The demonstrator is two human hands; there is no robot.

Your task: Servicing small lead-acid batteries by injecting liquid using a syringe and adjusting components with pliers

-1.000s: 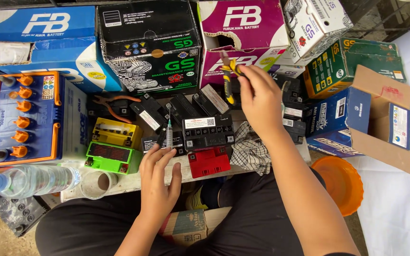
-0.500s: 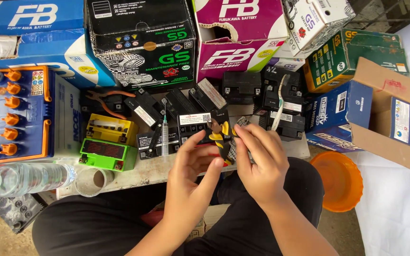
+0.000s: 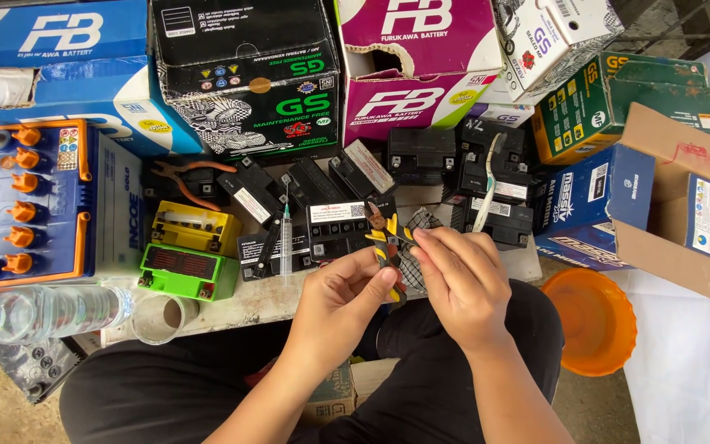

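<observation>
Both hands meet over the front edge of a low workbench [image 3: 232,306]: the left hand [image 3: 340,298] is closed round the yellow-and-black handles of small pliers [image 3: 385,247], w/ the right hand [image 3: 458,281] pinching at the tool's upper part, fingers curled tight. Behind them sit black batteries [image 3: 334,226], a syringe [image 3: 286,240] and a green battery [image 3: 188,270] towards the bench's left side.

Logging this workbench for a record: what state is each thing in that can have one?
Yellow-handled pliers: held in both hands, left hand, right hand.
Syringe: lying on the batteries, untouched.
Brown cardboard box: flap open.
Plastic bottle: lying on its side.
Orange bowl: upright, looks empty.
Magenta box: top torn open.
</observation>
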